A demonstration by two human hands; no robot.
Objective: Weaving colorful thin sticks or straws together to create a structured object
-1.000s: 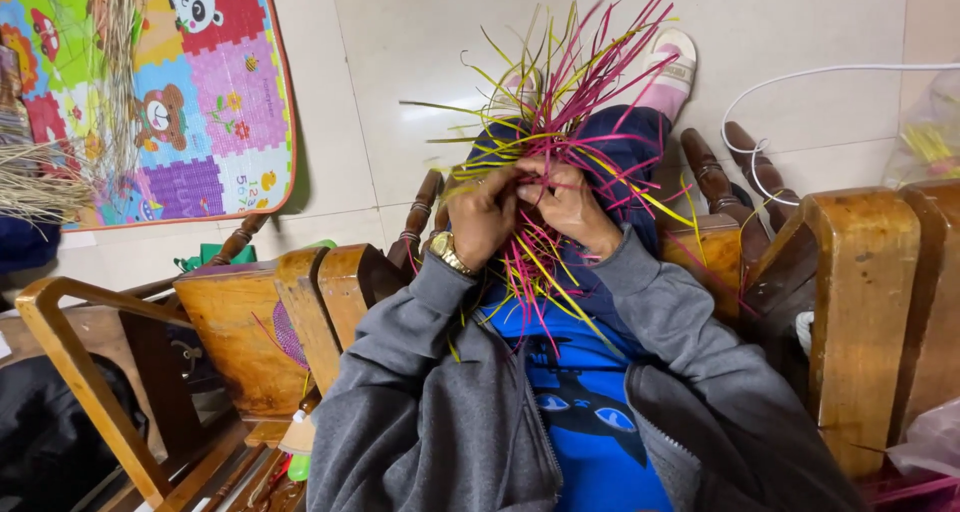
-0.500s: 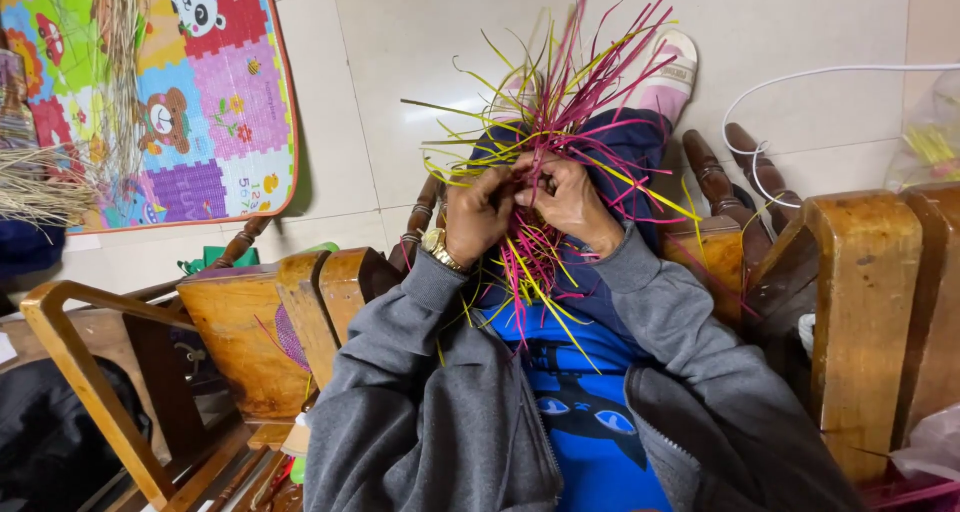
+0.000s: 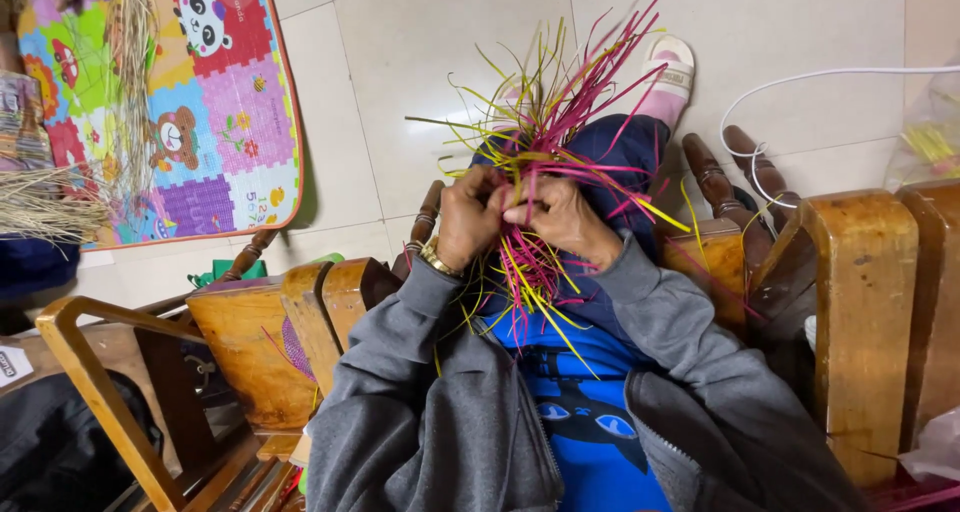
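Observation:
A bundle of pink and yellow straw strips (image 3: 560,122) fans out over my lap, its loose ends pointing away from me and down toward my chest. My left hand (image 3: 470,217), with a gold bracelet at the wrist, pinches the strips at the bundle's middle. My right hand (image 3: 560,222) grips the same spot from the other side, fingers touching the left hand's. Both arms wear grey sleeves over a blue shirt. My foot in a pink slipper (image 3: 665,77) rests on the tiled floor beyond.
Wooden chair arms (image 3: 860,302) flank me on both sides. A colourful foam play mat (image 3: 200,102) lies on the floor at left, with dry natural straw (image 3: 50,202) on it. A white cable (image 3: 800,82) runs across the tiles at right beside a clear bag (image 3: 930,132).
Both hands stay on the bundle's middle; the fingers have shifted slightly and the strips have swayed a little.

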